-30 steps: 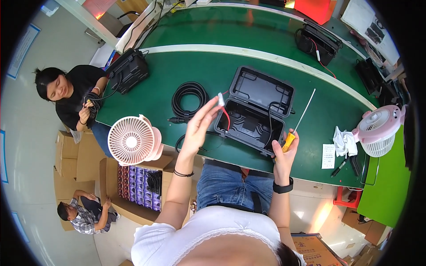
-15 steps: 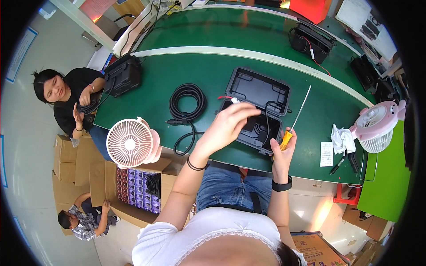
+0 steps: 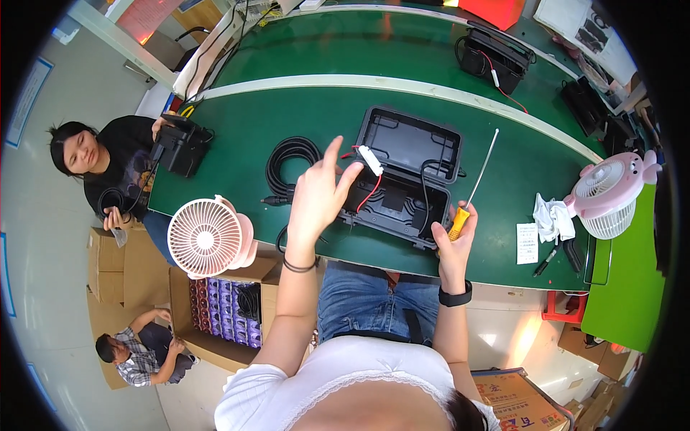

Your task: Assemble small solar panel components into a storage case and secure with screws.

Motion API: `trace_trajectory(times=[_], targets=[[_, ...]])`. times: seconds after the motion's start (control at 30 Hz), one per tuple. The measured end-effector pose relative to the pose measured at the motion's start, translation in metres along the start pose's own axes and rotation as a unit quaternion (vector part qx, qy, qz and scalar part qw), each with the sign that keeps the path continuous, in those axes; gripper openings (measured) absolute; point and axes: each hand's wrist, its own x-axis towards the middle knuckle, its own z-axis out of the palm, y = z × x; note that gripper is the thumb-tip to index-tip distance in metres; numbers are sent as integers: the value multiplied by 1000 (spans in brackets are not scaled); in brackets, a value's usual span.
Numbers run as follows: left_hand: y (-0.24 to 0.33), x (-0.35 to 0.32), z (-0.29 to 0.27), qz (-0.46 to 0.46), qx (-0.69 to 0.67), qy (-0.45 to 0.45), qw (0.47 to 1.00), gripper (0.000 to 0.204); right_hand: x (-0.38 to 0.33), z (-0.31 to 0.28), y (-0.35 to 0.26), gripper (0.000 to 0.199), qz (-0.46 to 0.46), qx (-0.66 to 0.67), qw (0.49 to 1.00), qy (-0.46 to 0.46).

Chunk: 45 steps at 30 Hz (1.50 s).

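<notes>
An open black plastic case point(image 3: 394, 230) lies on the green bench in front of me, its lid point(image 3: 411, 144) folded back on the far side. A white inline connector point(image 3: 371, 159) with red wire rests across the hinge side, and a black cable runs into the case on the right. My right hand point(image 3: 454, 241) is closed around the yellow handle of a screwdriver point(image 3: 480, 172), shaft pointing away, beside the case's right edge. To the left of the case my left hand point(image 3: 320, 195) is raised, index finger and thumb apart, holding nothing. It partly hides a coiled black cable point(image 3: 280, 161).
A pink fan point(image 3: 206, 237) stands at the near left, another pink fan point(image 3: 607, 197) at the right. White cloth point(image 3: 553, 218), a paper slip point(image 3: 527, 243) and a marker point(image 3: 546, 262) lie near the right end. Another person sits at the left with a black case point(image 3: 181, 146).
My left hand has moved left from over the case, uncovering the white connector and red wire. My right hand still holds the screwdriver. The person at the left has lifted a hand to their case.
</notes>
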Motion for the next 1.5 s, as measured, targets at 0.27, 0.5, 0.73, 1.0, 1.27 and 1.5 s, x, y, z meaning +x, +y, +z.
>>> trace_trajectory(times=[0.27, 0.5, 0.73, 1.0, 1.27, 1.5], targets=[[7, 8, 23, 117, -43, 66, 990, 56, -2, -11, 16, 73, -20, -28, 999, 10], [22, -6, 5, 261, 35, 264, 928, 24, 3, -10, 11, 72, -6, -23, 1000, -7], [45, -19, -2, 168, -121, -217, 954, 27, 2, -13, 12, 73, 2, -26, 1000, -13], [30, -6, 1, 267, 153, 56, 950, 14, 1, -6, 3, 72, 34, -18, 999, -20], [-51, -59, 5, 272, 34, 234, 933, 21, 2, -4, -5, 71, 34, -20, 999, -26], [-51, -91, 29, 326, 18, 183, 928, 28, 11, -6, -7, 69, 35, -33, 998, -32]])
